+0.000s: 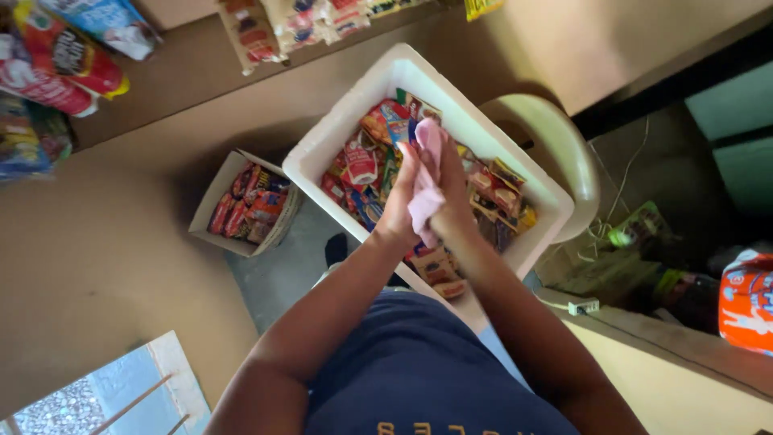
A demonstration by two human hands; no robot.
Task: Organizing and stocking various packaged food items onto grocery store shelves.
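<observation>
Pink cloth (426, 193) sits pressed between both hands, held over the white foam box (338, 133) that is packed with bright snack packets (362, 165). The left hand (400, 205) lies against the cloth's near-left side and the right hand (452, 197) against its other side, palms turned toward each other, so the cloth is sandwiched and only its top edge and a strip down the middle show.

Judging from the pose, the work in hand is rubbing or wiping the palms with the cloth. To do that well, the cloth should stay flat between the palms rather than bunched, the pressure should be even, and the hands should stay above the box's middle so a slipped cloth would land on the packets and not over the rim.

The fingers (409, 161) of the left hand are nearly straight and laid along the cloth, not curled into a fist; those of the right hand are mostly hidden behind the cloth, so I cannot tell how far they bend, though the hand clearly clamps the fabric against the other.

Left of the foam box, lower down on the floor, stands a small cardboard box (211, 201) of more packets. Right of the foam box, a pale round chair back (564, 145) curves behind its rim.
</observation>
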